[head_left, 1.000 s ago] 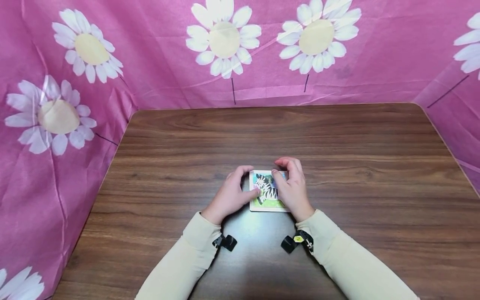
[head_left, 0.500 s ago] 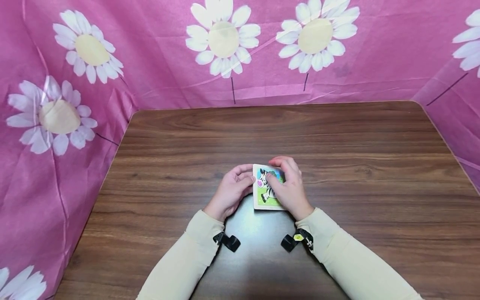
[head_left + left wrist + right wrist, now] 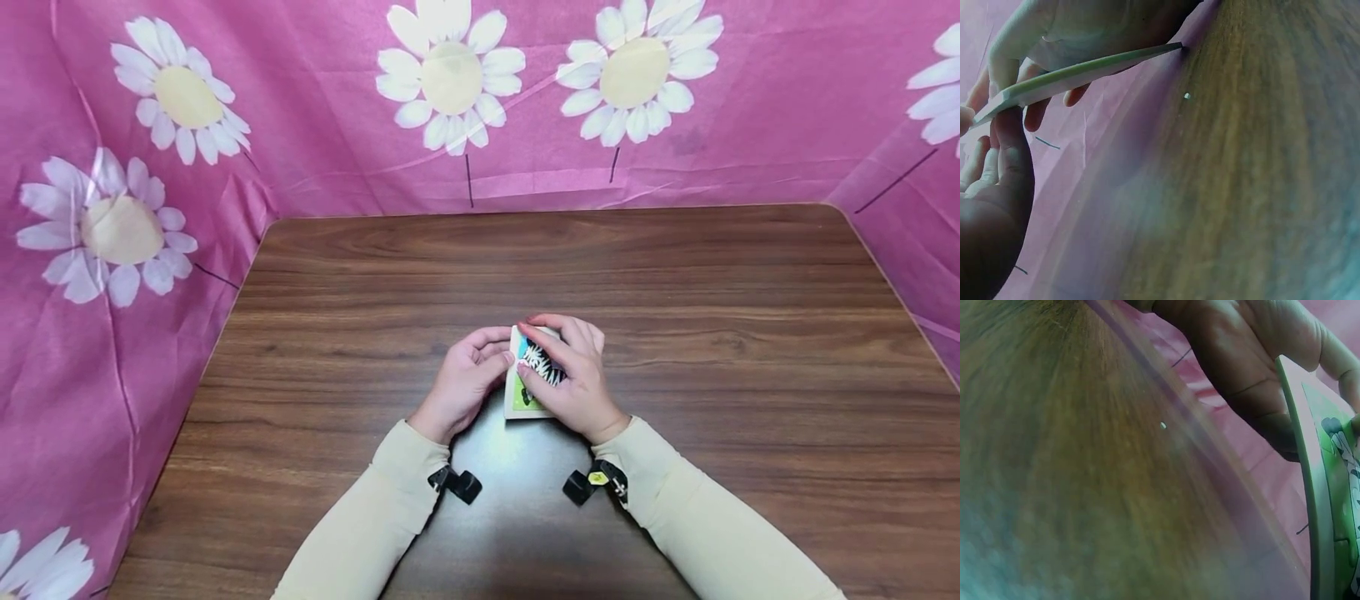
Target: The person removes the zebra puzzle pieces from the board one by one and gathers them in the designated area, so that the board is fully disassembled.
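The head camera is looking forward and down from above the desk (image 3: 375, 283); the wrist cameras (image 3: 467, 487) are peering from close in, low and tipped sideways, toward the pink backdrop (image 3: 525, 179) — all three sharing the zebra board (image 3: 542, 365), the left wrist view catching it nearly edge-on.

pink daisy-printed cloth (image 3: 322, 117) borders a wood-grain table (image 3: 375, 279).

Zebra board (image 3: 542, 361) — 1 side mostly hidden by the right hand (image 3: 579, 382).
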### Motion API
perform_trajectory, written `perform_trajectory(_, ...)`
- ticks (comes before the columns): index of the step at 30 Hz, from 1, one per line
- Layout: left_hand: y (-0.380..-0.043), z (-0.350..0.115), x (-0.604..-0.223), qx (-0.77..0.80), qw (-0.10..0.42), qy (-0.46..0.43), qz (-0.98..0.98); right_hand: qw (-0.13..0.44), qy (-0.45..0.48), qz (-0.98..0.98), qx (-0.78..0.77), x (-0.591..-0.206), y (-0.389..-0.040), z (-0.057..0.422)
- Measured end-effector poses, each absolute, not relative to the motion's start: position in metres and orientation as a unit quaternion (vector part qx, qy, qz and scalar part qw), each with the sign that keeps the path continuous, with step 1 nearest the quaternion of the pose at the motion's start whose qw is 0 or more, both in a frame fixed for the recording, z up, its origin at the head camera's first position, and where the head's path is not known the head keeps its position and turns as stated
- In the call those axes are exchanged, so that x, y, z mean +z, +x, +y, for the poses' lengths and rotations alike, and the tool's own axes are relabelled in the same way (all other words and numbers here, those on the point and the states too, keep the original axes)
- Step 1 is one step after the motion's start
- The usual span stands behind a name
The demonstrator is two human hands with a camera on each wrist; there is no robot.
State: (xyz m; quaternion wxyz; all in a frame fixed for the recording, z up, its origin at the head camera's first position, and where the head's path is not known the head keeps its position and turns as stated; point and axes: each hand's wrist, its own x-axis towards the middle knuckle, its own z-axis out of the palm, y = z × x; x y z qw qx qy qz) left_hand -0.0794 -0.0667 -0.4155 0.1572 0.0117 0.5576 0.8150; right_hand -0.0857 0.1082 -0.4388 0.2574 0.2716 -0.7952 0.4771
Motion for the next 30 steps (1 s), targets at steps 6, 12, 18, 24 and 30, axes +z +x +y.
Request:
perform_trajectory(6,-0.076,-0.067,-0.408,0.781,0.124,0.046,0.610,0.285,0.282,-0.761,0.510,-0.434,-0.086,0.106)
perform_trajectory(12,-0.070,-0.072,-0.393,0.742,0.045,0.123,0.657,0.346,0.318,-0.709,0.526,-0.424,-0.084,0.105)
perform_trajectory(18,-0.071,-0.071,-0.391,0.712,0.011,0.167,0.682,0.335,0.294,-0.707,0.549,-0.427,-0.081,0.105)
perform_trajectory(24,-0.069,-0.070,-0.390,0.696,-0.003,0.230,0.680,0.317,0.298,-0.677,0.594,-0.432,-0.082,0.103)
perform_trajectory(30,-0.069,-0.073,-0.391,0.694,-0.012,0.238,0.679,0.315,0.302,-0.686,0.582,-0.433,-0.083,0.101)
